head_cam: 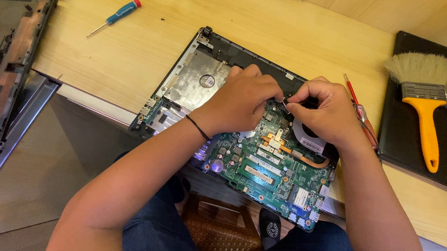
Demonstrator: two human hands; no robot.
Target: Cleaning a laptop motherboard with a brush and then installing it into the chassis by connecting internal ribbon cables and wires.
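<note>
**Opened laptop base on the wooden table**

An opened laptop base (233, 137) was laid flat and skewed across the centre of the frame, its lower right corner hanging past the table edge. A green circuit board was exposed over its lower right half, with copper heat pipes and a round fan toward the right. A bare silver metal bay was seen at its upper left. A small dark part (285, 100), pinched at the board's upper middle, could not be made out clearly.
</note>
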